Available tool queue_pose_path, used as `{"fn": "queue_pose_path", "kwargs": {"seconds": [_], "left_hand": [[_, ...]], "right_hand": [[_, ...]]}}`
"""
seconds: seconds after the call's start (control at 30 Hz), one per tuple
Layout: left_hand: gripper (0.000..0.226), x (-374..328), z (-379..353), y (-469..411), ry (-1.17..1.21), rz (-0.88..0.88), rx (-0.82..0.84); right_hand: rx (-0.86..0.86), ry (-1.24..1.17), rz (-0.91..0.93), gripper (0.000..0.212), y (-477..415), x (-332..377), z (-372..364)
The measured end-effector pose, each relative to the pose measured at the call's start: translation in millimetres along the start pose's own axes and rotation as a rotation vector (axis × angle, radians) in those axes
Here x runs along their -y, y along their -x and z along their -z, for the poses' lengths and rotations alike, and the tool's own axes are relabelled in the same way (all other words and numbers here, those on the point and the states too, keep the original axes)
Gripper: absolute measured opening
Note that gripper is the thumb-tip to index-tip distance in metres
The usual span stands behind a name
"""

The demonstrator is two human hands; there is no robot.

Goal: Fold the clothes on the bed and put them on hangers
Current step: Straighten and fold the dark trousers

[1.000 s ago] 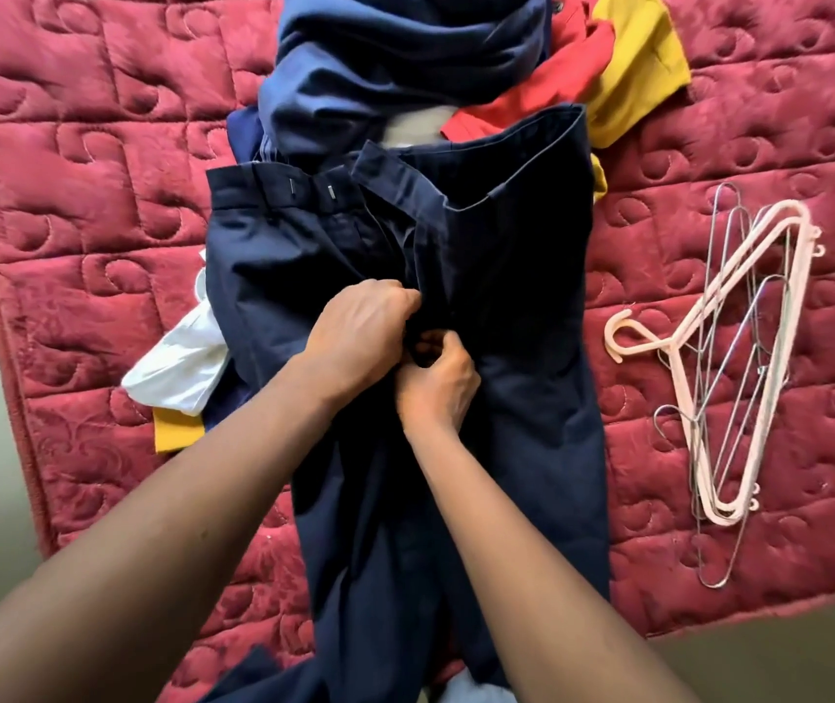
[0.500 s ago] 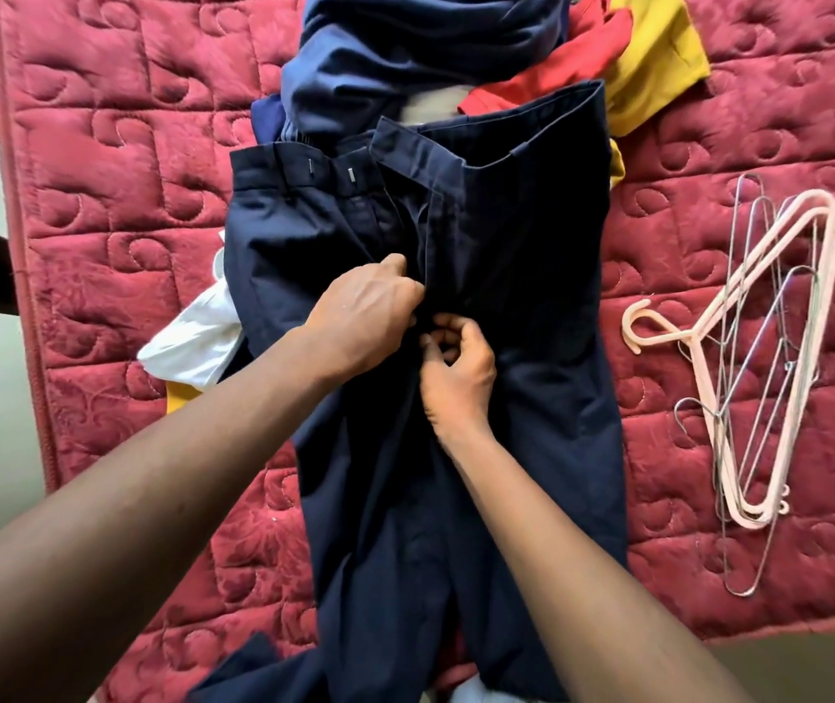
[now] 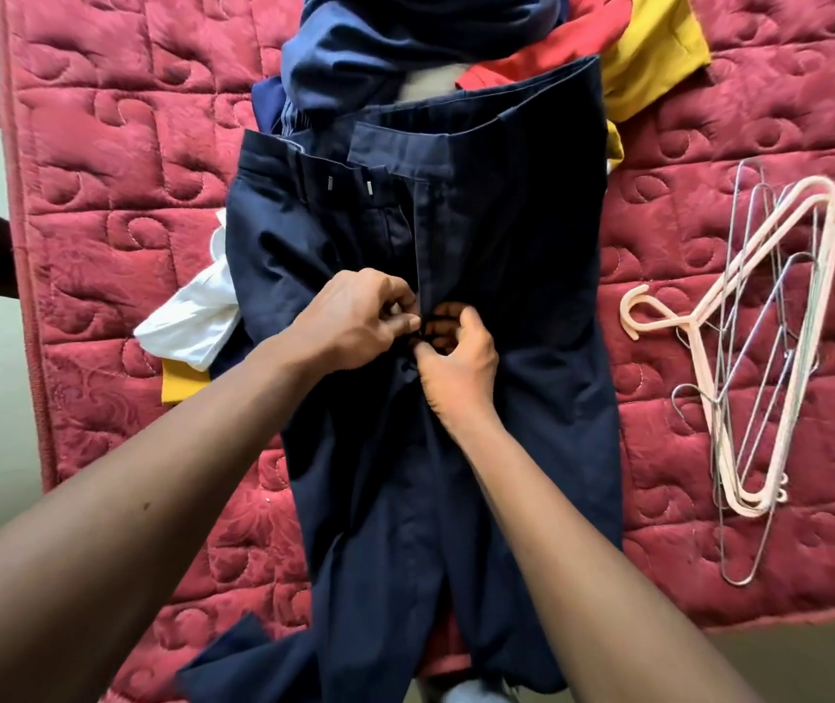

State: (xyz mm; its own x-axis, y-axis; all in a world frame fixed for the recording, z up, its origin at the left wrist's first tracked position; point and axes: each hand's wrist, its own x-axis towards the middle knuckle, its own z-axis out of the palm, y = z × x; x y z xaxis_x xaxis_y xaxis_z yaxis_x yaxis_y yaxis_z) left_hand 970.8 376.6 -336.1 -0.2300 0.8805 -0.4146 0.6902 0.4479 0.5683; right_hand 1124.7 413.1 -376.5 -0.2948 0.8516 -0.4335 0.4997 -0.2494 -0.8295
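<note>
Dark navy trousers (image 3: pixel 517 256) lie flat along the red quilted bed (image 3: pixel 116 159), waistband away from me and unfastened. My left hand (image 3: pixel 359 322) and my right hand (image 3: pixel 456 362) meet at the bottom of the fly. Both pinch the fabric there with curled fingers. A bundle of pale pink plastic and thin wire hangers (image 3: pixel 760 357) lies on the bed to the right of the trousers.
A heap of blue (image 3: pixel 405 38), red (image 3: pixel 557 48) and yellow clothes (image 3: pixel 654 53) sits beyond the waistband. White (image 3: pixel 187 322) and yellow cloth (image 3: pixel 182 388) pokes out from under the trousers' left side. The bed's edge runs down the left and along the bottom right.
My view has shifted so the bed sits further right and lower. Both hands stay at the fly, and the right hand has turned more palm-up with its fingers working the fabric.
</note>
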Motion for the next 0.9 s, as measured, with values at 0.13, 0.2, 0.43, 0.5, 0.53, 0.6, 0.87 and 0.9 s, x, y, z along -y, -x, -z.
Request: {"fn": "queue_pose_path", "kwargs": {"seconds": [0.13, 0.2, 0.43, 0.5, 0.53, 0.6, 0.87, 0.9], "left_hand": [[0.014, -5.6, 8.7, -1.8, -0.093, -0.069, 0.054], [0.02, -3.5, 11.4, -2.8, -0.097, -0.083, 0.037], [0.012, -0.2, 30.2, -9.2, 0.053, 0.004, 0.174], [0.011, -7.3, 31.8, -11.3, -0.016, -0.008, 0.155], [0.011, -10.3, 31.5, -11.2, -0.051, -0.022, 0.111], [0.009, -11.7, 29.3, -6.9, -0.041, -0.022, -0.013], [0.031, -1.9, -3.1, 19.8, 0.112, -0.037, -0.204], [0.03, -1.7, -7.9, 20.8, 0.058, -0.066, -0.262]], "right_hand": [[-0.035, -0.087, -0.015, 0.036, 1.2, -3.7, 2.0], [-0.029, -0.109, -0.024, 0.033, 0.2, -4.2, 2.9], [0.035, -0.131, -0.029, 0.026, -1.3, -6.9, 1.6], [0.035, -0.121, -0.024, 0.026, 0.2, -10.4, 2.4], [0.037, -0.145, -0.022, 0.025, 0.9, -10.9, 3.0], [0.058, -0.233, -0.029, 0.025, 1.1, -8.9, 4.0], [0.081, -0.317, -0.068, 0.016, 1.6, -6.1, 8.7], [0.078, -0.313, -0.068, 0.015, 1.8, -6.0, 8.8]]}}
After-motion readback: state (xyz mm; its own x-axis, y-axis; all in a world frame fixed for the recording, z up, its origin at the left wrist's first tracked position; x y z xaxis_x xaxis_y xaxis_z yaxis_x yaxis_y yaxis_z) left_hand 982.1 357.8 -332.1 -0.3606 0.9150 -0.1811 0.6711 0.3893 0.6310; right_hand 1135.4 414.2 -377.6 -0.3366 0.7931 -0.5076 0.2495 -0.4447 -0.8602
